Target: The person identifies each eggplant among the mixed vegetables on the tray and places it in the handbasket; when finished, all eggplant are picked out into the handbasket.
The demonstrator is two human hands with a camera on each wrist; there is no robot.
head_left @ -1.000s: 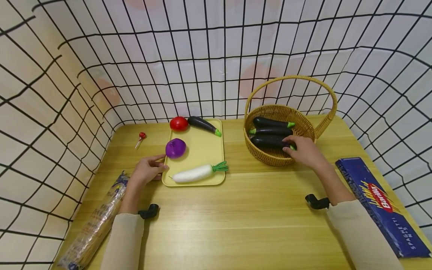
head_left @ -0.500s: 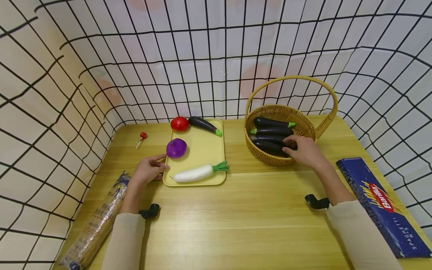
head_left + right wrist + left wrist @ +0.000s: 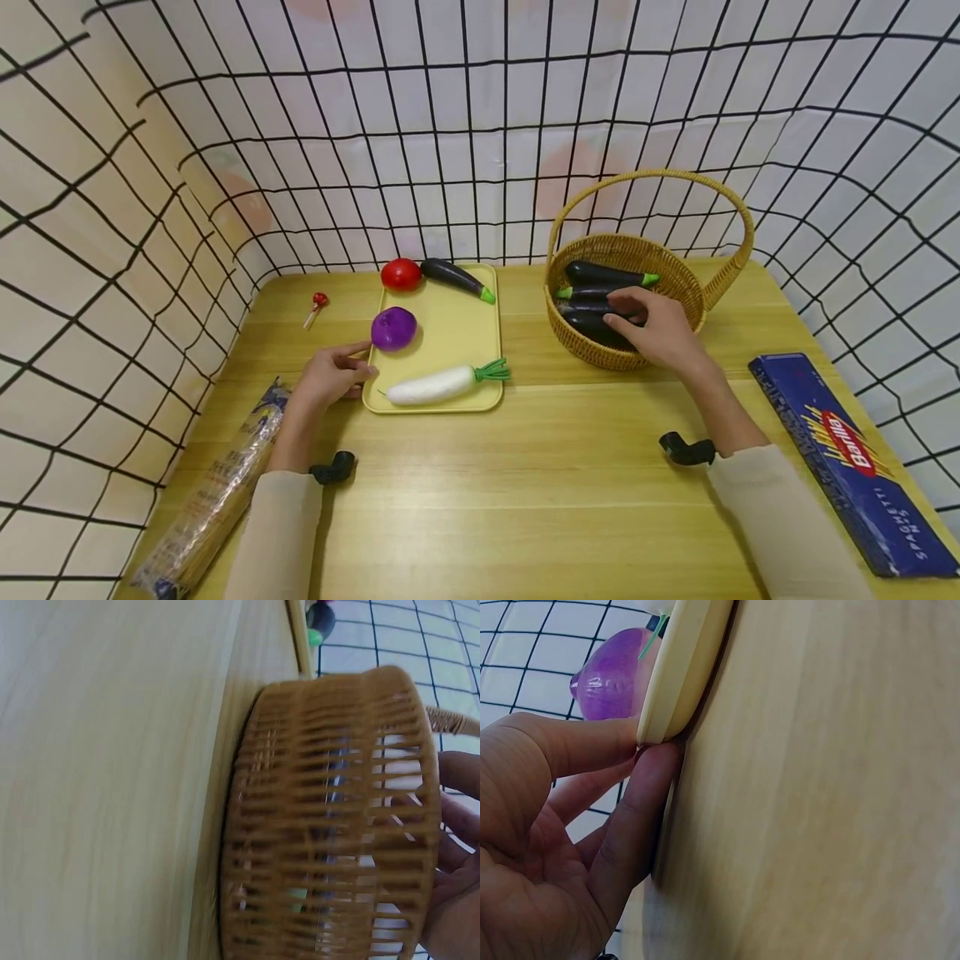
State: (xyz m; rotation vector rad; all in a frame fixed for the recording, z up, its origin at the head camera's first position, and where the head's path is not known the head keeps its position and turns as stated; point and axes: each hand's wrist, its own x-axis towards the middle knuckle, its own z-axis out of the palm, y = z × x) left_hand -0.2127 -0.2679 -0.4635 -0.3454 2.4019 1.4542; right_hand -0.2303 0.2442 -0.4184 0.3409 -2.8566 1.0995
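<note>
In the head view my left hand pinches the left rim of a yellow tray; the left wrist view shows thumb above the rim and a finger under it. On the tray lie a purple onion, a red tomato, an eggplant and a white radish. My right hand reaches over the front rim of a wicker basket, thumb and fingers apart over the eggplants. Its fingertips are partly hidden behind the wicker in the right wrist view.
A lollipop lies left of the tray. A clear pasta bag lies along the left edge, a blue spaghetti box along the right. Black wire mesh encloses the table; the basket's handle arches above it.
My right hand has moved left along the eggplants, away from the front one's stem end. That front eggplant shifted toward the near rim, showing another behind it. My left hand stays at the tray.
</note>
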